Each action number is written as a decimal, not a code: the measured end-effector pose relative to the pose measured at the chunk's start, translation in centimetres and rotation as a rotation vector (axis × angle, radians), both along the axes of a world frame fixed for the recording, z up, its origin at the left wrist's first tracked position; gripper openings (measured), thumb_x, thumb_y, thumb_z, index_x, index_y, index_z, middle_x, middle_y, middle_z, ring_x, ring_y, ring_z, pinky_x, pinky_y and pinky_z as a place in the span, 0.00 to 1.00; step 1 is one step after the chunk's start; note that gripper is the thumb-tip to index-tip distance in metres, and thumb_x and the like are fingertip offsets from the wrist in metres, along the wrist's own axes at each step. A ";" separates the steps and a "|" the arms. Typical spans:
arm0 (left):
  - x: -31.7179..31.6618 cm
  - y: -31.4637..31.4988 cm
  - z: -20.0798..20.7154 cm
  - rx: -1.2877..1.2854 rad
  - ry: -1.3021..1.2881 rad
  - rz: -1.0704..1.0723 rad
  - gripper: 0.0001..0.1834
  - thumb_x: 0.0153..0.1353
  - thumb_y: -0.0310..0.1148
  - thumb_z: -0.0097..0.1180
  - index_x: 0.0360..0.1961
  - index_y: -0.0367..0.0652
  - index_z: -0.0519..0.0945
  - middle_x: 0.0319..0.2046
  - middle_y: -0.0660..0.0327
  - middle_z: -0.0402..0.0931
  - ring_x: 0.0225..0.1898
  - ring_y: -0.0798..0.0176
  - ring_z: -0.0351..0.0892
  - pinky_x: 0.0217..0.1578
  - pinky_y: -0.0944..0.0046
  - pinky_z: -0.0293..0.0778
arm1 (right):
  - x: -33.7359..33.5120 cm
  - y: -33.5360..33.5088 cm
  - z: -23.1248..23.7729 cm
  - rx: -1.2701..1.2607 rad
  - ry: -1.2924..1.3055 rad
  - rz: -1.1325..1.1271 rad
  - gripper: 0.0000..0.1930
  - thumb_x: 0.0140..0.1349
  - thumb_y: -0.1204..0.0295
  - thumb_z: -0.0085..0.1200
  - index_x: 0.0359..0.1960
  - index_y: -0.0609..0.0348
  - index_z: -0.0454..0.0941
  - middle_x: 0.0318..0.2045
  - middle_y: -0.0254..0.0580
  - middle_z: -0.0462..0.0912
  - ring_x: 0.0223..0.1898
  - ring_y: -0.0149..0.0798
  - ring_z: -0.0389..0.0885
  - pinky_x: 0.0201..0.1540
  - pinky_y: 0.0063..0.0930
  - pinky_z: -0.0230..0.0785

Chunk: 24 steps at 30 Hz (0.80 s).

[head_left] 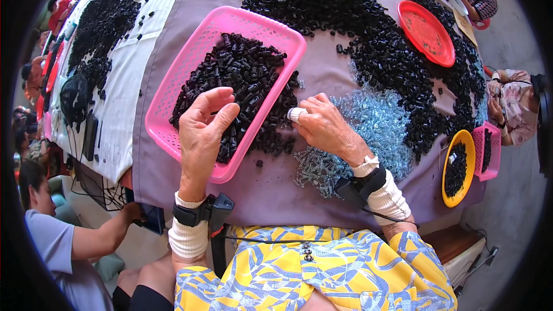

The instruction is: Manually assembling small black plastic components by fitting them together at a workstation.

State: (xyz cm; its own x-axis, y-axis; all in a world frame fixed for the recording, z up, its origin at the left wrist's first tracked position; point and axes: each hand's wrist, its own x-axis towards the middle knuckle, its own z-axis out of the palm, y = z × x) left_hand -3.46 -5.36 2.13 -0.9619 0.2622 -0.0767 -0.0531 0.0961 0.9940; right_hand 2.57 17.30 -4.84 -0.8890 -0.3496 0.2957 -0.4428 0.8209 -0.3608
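Observation:
My left hand is over the near side of a pink lattice basket, its thumb and fingers apart and nothing visible between them. Small black plastic pieces fill much of the basket. Just beyond the basket's right rim, my right hand has its fingers curled in, one of them wrapped in white tape. What it pinches, if anything, is hidden. Under and beside that hand spreads a heap of small clear bluish pieces. More black pieces lie between the basket and the right hand.
Large heaps of black pieces cover the far and right table. A red tray, a yellow dish and a small pink basket stand at the right. A person sits close on my left; others sit around.

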 end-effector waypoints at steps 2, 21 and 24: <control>0.5 0.4 -0.1 0.069 -0.045 -0.045 0.13 0.58 0.25 0.59 0.45 0.37 0.78 0.37 0.63 0.78 0.39 0.73 0.76 0.42 0.74 0.71 | -0.4 -0.3 0.2 0.045 -0.005 0.008 0.04 0.46 0.77 0.53 0.24 0.54 0.73 0.26 0.38 0.73 0.34 0.40 0.74 0.39 0.35 0.61; 3.1 4.7 -0.7 0.169 -0.172 -0.223 0.12 0.57 0.21 0.57 0.44 0.34 0.77 0.34 0.64 0.78 0.35 0.75 0.77 0.39 0.76 0.73 | 0.9 0.4 4.0 -0.605 -0.149 -0.120 0.12 0.47 0.73 0.63 0.34 0.61 0.76 0.22 0.44 0.78 0.26 0.48 0.77 0.31 0.37 0.69; 3.1 5.1 -1.0 0.225 -0.169 -0.232 0.11 0.57 0.23 0.58 0.43 0.34 0.78 0.32 0.65 0.79 0.33 0.75 0.77 0.35 0.75 0.73 | 0.6 0.4 4.4 -0.610 -0.068 -0.072 0.12 0.47 0.72 0.63 0.33 0.61 0.76 0.22 0.44 0.78 0.25 0.48 0.77 0.30 0.36 0.69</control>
State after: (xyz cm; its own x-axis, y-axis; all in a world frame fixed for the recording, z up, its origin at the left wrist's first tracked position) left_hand -0.33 -0.25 1.12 -0.8536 0.5001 -0.1455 -0.2210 -0.0950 0.9706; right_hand 3.14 17.75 -0.43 -0.9279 -0.0738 0.3655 -0.3536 0.4850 -0.7998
